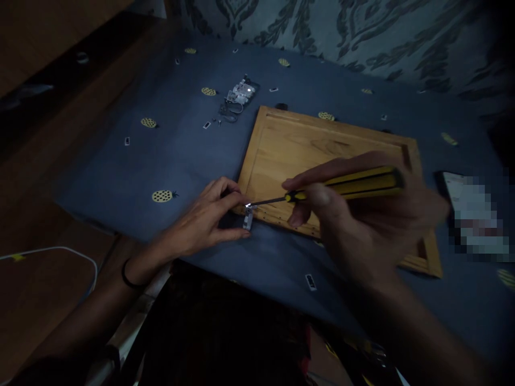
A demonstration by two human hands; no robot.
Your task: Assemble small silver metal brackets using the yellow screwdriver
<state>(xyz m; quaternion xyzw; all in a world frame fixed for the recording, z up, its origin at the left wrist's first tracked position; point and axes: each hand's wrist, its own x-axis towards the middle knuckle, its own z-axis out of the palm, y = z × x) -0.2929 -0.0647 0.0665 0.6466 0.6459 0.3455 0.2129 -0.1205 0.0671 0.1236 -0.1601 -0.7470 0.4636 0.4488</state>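
Observation:
My left hand [215, 217] is closed at the near left edge of the wooden board [289, 142]. Its thumb and fingers pinch a small grey metal fitting [248, 219], which looks like a latch or hinge; its exact kind is unclear. In my right hand [354, 214] is a screwdriver [346, 185] with a yellow and black handle. The shaft points left, and its tip meets the top of the fitting, where a bright glint shows. The board has a raised rim and lies flat under my right hand, which hides part of it.
Similar metal fittings [241, 94] lie in a small heap behind the board's left corner, with tiny loose pieces beside them. A phone [475, 214] rests at the right. The blue cloth [189, 155] has a pineapple print. A white cable [60, 248] runs at the lower left.

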